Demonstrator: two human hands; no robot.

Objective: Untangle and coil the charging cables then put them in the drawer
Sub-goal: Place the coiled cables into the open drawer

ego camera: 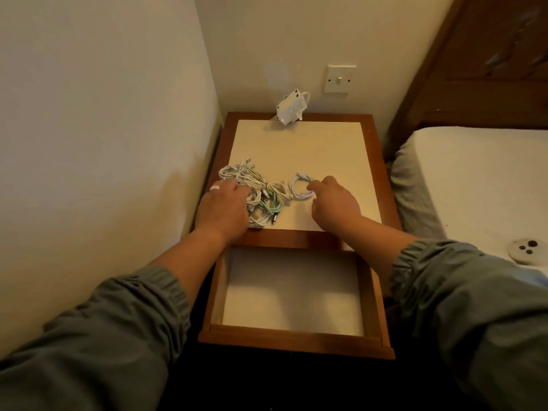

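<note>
1. The drawer [296, 341] stands pulled out at the near edge of the scene, below the tabletop. Its pale floor is bare of cables.
2. Two grey-green sleeves [103, 336] enter from the near corners, gathered at the forearms, and both arms reach across the drawer to the tabletop.
3. The left hand [221, 209] lies palm down on the near-left part of the tabletop. Its fingers are curled into the cable tangle [252, 180] and grip it. A white band [215, 188] sits on one finger on the far-left side of the hand.
4. The cable tangle consists mostly of white cables. A green cable [268, 207] runs through its near side, and a dark plug lies at the near edge.
5. The right hand [335, 203] rests just right of the tangle, fingers bent. Thumb and fingertips pinch a white coil [299, 188], which lies on the tabletop and touches the right edge of the tangle.
6. The tabletop [311, 149] has a cream panel in a brown wooden frame. All cables lie on its near-left half.
7. A white adapter [290, 111] leans tilted at the far edge of the tabletop, against the wall.
8. A wall switch [340, 79] is mounted on the far wall, above and right of the adapter.
9. A bed [474, 179] with a white sheet stands to the right, with a wooden headboard [489, 69] at its far end.
</note>
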